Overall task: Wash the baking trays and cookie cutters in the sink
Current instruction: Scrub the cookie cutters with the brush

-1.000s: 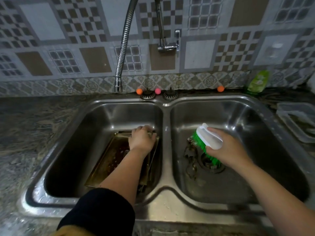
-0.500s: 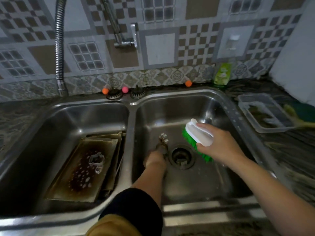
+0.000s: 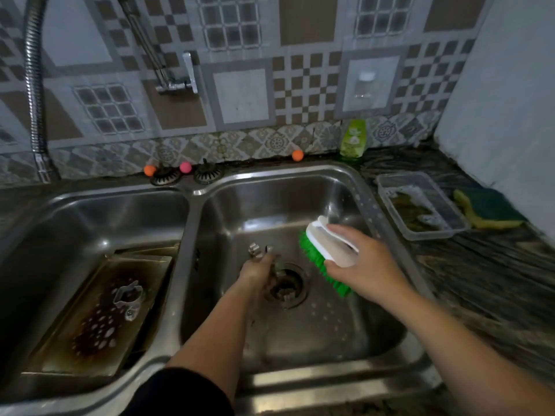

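As before, left hand (image 3: pixel 260 267) at drain (image 3: pixel 286 285).

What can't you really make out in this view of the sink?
- Cookie cutter in the right basin: the left hand covers most of it, so its shape is unclear.
- Lower baking trays: hidden under the top tray; their number is unclear.
- Scrub brush handle: partly covered by the right hand.
- Faucet hose: cut off by the top edge.
- Plastic container: its contents are too blurred.
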The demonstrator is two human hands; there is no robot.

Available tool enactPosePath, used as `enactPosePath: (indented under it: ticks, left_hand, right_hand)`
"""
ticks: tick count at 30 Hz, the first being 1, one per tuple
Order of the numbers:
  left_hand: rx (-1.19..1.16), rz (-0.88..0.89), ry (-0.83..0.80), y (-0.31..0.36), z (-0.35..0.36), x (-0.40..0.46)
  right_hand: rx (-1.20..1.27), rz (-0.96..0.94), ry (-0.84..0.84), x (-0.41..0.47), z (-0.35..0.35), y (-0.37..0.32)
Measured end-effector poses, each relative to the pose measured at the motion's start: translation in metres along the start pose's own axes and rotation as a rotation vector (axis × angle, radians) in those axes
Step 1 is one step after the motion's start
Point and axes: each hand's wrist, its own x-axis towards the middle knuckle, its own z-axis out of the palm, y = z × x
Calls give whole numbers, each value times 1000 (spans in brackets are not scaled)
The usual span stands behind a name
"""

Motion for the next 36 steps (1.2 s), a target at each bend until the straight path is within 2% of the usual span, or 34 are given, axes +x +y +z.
enactPosePath:
  ticks: [2, 4, 7, 10, 13, 17, 20, 24, 28, 31, 36]
  left_hand:
    - [-206, 17, -139, 13, 12, -15]
    - [-316, 52, -269, 23, 22, -35]
    - [-428, 105, -329, 31, 26, -54]
    - [-552, 116, -286, 35, 18, -62]
    - [-597, 119, -200, 42, 10, -67]
    - [-705, 139, -63, 50, 1, -69]
    - [-664, 166, -93, 51, 6, -77]
    - [-721, 165, -112, 47, 9, -79]
    - [-723, 174, -53, 51, 0, -79]
    - [-722, 159, -5, 48, -1, -84]
    - [-745, 177, -156, 50, -9, -99]
  right_hand:
    - [53, -25, 34, -4, 15, -4]
    - [90, -39, 57, -3, 28, -9]
    - [158, -5, 142, 10, 31, -17]
    - [176, -63, 171, 13, 23, -24]
    - [99, -184, 70, -1, 21, -29]
    - [93, -195, 117, -11, 19, -27]
    - [76, -238, 156, -5, 25, -35]
    - [159, -92, 213, 14, 16, -44]
    - [43, -265, 146, -12, 24, -48]
    - [63, -148, 228, -10, 23, -46]
    - [51, -230, 151, -13, 21, -56]
